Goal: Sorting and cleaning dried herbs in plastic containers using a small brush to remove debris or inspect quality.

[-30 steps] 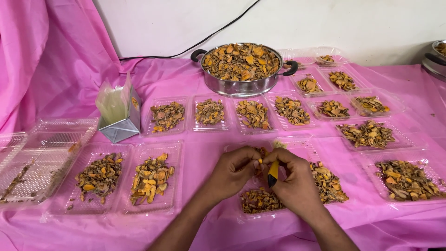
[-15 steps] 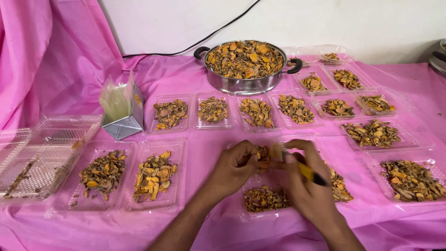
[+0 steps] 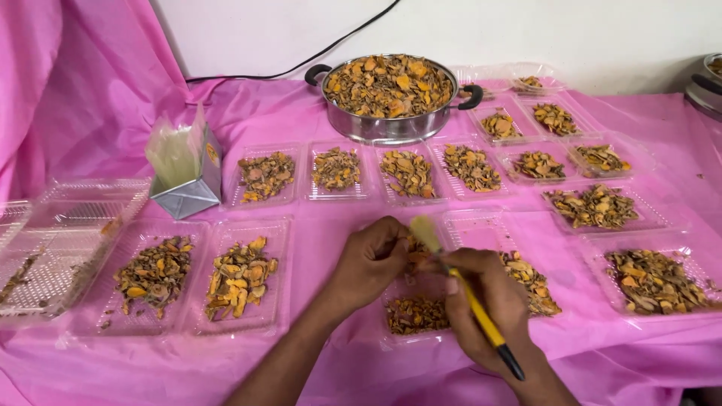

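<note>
Your right hand is clamped on a slim yellow brush, its pale bristles against the dried orange piece pinched in your left hand, above a clear ridged plastic tray; far behind, a steel pan heaped with rough chips on glossy pink cloth.

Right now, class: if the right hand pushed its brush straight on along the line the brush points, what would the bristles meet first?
The right hand aims the yellow brush up-left; its bristles seem already at the orange piece pinched by the left hand. Depth is unclear.
</note>
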